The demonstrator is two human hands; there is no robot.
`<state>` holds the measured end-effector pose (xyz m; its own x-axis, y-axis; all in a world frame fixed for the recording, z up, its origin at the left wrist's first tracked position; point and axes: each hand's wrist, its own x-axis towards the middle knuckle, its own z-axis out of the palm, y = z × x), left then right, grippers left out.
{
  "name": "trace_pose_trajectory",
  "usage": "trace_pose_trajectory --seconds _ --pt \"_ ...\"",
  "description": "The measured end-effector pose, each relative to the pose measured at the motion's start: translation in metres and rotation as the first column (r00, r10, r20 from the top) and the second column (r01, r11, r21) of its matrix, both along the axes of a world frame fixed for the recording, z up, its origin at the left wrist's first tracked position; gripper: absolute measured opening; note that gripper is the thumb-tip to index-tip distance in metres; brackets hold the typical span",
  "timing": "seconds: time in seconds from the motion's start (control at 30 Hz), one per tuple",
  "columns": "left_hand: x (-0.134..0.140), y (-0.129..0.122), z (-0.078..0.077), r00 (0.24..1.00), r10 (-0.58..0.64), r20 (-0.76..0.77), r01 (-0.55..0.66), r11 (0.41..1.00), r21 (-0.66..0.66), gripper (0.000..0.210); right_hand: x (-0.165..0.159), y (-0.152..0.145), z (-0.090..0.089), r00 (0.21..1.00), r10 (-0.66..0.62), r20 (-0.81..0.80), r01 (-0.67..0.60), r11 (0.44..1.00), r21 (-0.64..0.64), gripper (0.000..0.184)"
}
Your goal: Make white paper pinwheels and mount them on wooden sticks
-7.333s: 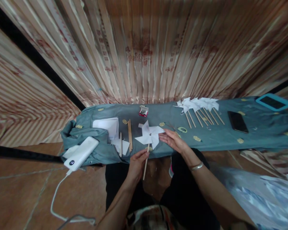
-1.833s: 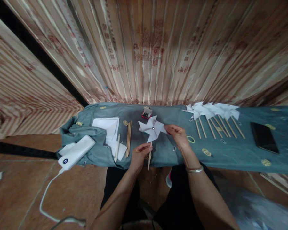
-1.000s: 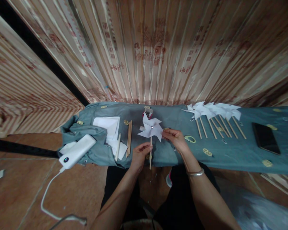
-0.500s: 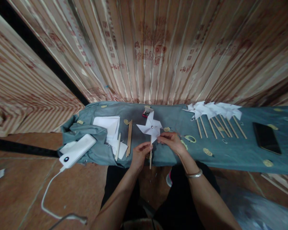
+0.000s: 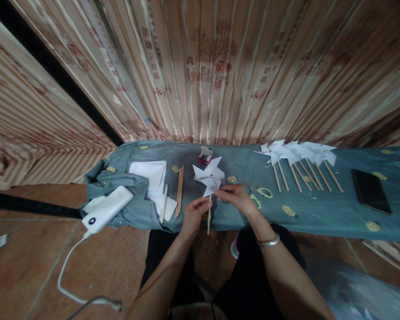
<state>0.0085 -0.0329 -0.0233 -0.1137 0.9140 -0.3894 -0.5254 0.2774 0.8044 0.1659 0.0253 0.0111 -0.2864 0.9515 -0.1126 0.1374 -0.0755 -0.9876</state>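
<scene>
A white paper pinwheel (image 5: pixel 210 176) with a shiny pin at its centre stands out over the front of the cloth-covered table. My left hand (image 5: pixel 194 217) pinches its wooden stick below the blades. At the lower right of the blades is my right hand (image 5: pixel 236 198), thumb and fingers closed at the paper's edge; the exact contact is partly hidden. Just behind the pinwheel sits a small open red box of pins (image 5: pixel 205 156). Green-handled scissors (image 5: pixel 264 192) lie beside my right hand, partly covered by it.
Several finished pinwheels (image 5: pixel 300 153) lie in a row at the right, near a black phone (image 5: pixel 370 191). Left of my hands are wooden sticks (image 5: pixel 179 191), a white pen-like stick (image 5: pixel 164 204) and paper sheets (image 5: pixel 148 171). A white power bank (image 5: pixel 108 210) with a cable rests at the left edge.
The pinwheel's blades have turned, and more of the pin box shows. My right hand has shifted slightly left, uncovering more of the scissors. My left hand stays on the stick.
</scene>
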Motion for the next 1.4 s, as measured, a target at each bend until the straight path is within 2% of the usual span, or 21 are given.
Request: trace_pose_trajectory --seconds 0.1,0.2,0.27,0.37,0.6,1.07,1.4 --pt "0.000 0.001 0.000 1.000 0.013 -0.006 -0.013 1.000 -0.010 0.038 0.013 0.006 0.000 0.989 -0.144 -0.041 0.143 0.989 -0.026 0.043" --pt "0.000 0.001 0.002 1.000 0.005 -0.006 -0.005 1.000 -0.021 0.039 0.022 0.013 -0.001 0.933 -0.341 -0.118 0.345 0.939 0.012 0.042" --pt "0.000 0.001 0.004 1.000 0.002 -0.002 -0.003 1.000 -0.029 0.040 0.022 0.018 -0.002 0.903 -0.392 -0.175 0.402 0.915 0.023 0.044" --pt "0.000 0.001 0.005 1.000 -0.001 0.000 0.001 1.000 -0.031 0.041 0.017 0.022 -0.005 0.915 -0.347 -0.207 0.352 0.936 -0.013 0.050" --pt "-0.001 0.001 0.001 0.999 -0.044 -0.027 0.044 0.999 -0.015 0.041 0.004 0.020 -0.007 0.951 -0.205 -0.230 0.197 0.979 -0.055 0.047" --pt "-0.001 0.001 -0.002 0.998 -0.035 -0.059 0.035 0.999 0.007 0.038 -0.001 0.015 0.000 0.962 -0.168 -0.214 0.144 0.982 -0.122 0.040" --pt "-0.001 0.001 -0.001 0.998 -0.029 -0.047 0.029 1.000 -0.011 0.037 -0.006 0.013 -0.006 0.963 -0.157 -0.219 0.135 0.984 -0.114 0.036"
